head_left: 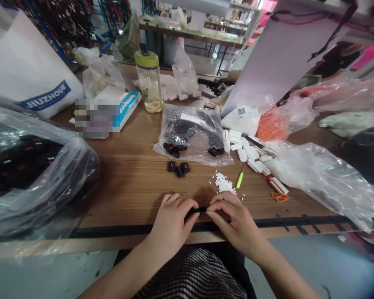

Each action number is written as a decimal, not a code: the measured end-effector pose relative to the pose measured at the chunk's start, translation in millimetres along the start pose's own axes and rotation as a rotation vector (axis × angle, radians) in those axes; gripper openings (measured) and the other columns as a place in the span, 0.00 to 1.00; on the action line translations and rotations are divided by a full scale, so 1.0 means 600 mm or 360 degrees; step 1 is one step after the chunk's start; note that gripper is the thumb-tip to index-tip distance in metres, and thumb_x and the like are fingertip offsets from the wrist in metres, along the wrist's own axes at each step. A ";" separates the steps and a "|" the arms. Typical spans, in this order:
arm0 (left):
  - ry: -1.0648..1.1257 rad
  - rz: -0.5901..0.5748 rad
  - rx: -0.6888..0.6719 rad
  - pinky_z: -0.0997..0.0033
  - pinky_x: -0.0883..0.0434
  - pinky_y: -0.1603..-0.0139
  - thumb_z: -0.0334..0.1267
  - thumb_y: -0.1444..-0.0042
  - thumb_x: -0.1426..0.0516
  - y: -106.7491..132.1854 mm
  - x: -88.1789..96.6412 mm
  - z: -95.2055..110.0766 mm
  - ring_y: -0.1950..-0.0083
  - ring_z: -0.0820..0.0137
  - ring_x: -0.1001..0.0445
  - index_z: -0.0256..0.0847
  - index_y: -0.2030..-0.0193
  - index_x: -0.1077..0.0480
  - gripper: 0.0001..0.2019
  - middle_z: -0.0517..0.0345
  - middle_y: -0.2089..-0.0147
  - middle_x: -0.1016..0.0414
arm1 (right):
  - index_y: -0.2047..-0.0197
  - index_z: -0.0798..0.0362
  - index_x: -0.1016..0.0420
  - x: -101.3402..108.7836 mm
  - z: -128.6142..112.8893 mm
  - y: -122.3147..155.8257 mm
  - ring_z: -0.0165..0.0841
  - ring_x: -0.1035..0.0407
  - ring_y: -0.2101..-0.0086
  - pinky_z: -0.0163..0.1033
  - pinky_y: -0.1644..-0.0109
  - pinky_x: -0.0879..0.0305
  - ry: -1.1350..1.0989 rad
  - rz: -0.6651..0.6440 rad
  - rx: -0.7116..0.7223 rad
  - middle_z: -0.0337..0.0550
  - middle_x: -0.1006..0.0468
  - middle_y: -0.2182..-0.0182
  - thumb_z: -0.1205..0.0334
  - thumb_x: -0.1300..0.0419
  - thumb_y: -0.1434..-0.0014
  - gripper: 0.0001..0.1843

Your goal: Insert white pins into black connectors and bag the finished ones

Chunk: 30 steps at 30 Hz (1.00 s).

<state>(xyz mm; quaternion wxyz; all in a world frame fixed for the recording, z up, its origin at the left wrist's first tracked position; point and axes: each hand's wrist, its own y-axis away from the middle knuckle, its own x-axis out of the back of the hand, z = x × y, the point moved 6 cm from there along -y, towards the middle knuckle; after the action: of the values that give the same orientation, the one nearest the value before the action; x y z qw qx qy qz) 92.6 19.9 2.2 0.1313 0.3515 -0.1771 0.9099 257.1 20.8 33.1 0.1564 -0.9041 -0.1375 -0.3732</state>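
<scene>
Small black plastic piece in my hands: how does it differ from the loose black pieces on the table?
The small black plastic piece is one, pinched between left hand and right hand; the loose black pieces, several, lie untouched on the wooden table. They show red marks; it shows none. Both black.

Both my hands meet at the near edge of the wooden table [134, 182]. My left hand [171, 220] and right hand [233, 220] pinch a small black part [197, 210] between their fingertips. Just beyond my right hand lies a heap of tiny white pieces [223, 183], with a green-handled tool [239, 179] beside it. Farther off, three black clips [178, 168] sit before a clear bag of black parts [193, 133].
</scene>
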 end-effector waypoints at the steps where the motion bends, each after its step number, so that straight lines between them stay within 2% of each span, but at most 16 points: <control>1: 0.0005 -0.0005 0.0004 0.57 0.37 0.55 0.30 0.40 0.39 0.001 0.000 0.000 0.60 0.62 0.29 0.43 0.61 0.31 0.05 0.60 0.63 0.23 | 0.63 0.49 0.24 -0.010 -0.008 -0.001 0.36 0.30 0.58 0.45 0.52 0.32 0.0005 -0.0006 0.0015 0.45 0.25 0.62 0.61 0.44 0.34 0.08; 8: -0.0018 -0.0011 0.0001 0.56 0.37 0.55 0.29 0.41 0.40 0.000 0.000 0.001 0.60 0.62 0.29 0.43 0.61 0.31 0.06 0.60 0.63 0.23 | 0.63 0.50 0.25 -0.027 -0.011 -0.009 0.37 0.32 0.60 0.47 0.53 0.35 0.0168 -0.0033 0.0087 0.44 0.24 0.62 0.65 0.44 0.34 0.07; 17: -0.0013 -0.0008 0.0004 0.56 0.36 0.55 0.29 0.41 0.40 0.000 0.000 0.000 0.60 0.62 0.29 0.43 0.61 0.32 0.06 0.60 0.62 0.24 | 0.62 0.52 0.24 -0.041 -0.040 -0.011 0.38 0.35 0.62 0.48 0.56 0.38 0.0565 -0.0076 0.0264 0.46 0.23 0.64 0.68 0.47 0.33 0.10; 20: -0.0014 -0.0006 0.0012 0.55 0.36 0.55 0.28 0.42 0.39 0.000 -0.001 0.001 0.60 0.61 0.29 0.43 0.61 0.31 0.07 0.60 0.63 0.23 | 0.59 0.53 0.23 -0.041 -0.044 -0.004 0.39 0.34 0.62 0.48 0.56 0.38 0.0626 -0.0078 0.0340 0.46 0.22 0.63 0.70 0.47 0.34 0.10; 24: -0.0001 0.0008 0.0007 0.56 0.36 0.55 0.29 0.41 0.39 0.001 -0.002 0.001 0.60 0.61 0.29 0.43 0.61 0.31 0.06 0.59 0.63 0.23 | 0.51 0.51 0.24 -0.032 -0.042 0.006 0.38 0.31 0.61 0.47 0.55 0.38 0.0560 0.0024 0.0364 0.44 0.20 0.60 0.69 0.44 0.35 0.12; 30: 0.0012 0.0004 0.0004 0.57 0.37 0.55 0.25 0.44 0.38 0.001 -0.002 -0.002 0.60 0.62 0.29 0.43 0.61 0.31 0.09 0.61 0.63 0.23 | 0.58 0.51 0.22 -0.038 -0.049 0.012 0.37 0.30 0.61 0.48 0.55 0.38 0.0618 0.0080 0.0398 0.45 0.19 0.59 0.70 0.43 0.37 0.09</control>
<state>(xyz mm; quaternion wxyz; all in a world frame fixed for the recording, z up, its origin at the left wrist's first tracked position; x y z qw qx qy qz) 92.6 19.9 0.6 0.1304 0.3479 -0.1760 0.9116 225.5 0.1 35.0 0.3000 -0.7919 -0.1275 -0.5163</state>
